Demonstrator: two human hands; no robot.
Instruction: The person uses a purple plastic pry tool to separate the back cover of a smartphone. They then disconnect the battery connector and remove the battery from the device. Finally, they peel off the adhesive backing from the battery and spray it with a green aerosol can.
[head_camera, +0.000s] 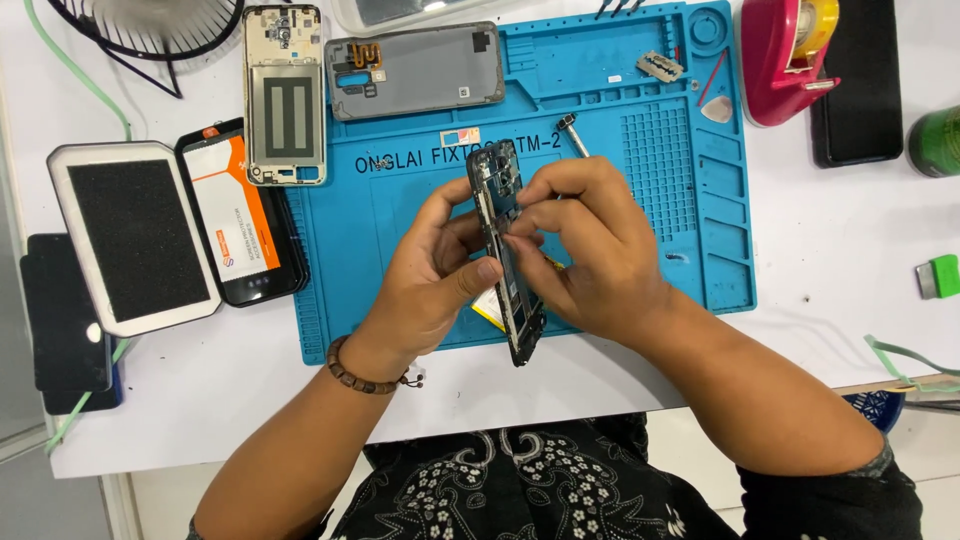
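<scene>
Hands on an opened black phone frame (505, 250), held edge-up over the blue silicone repair mat (640, 240).
Left hand (430, 275) grips the frame; right hand (585, 250) pinches its edge.

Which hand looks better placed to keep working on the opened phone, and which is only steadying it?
The right hand, probably: its fingertips pinch at the phone frame's inner edge, with a tool sticking out above it. The left hand grips the phone from the side, holding it on edge over the blue mat.
</scene>
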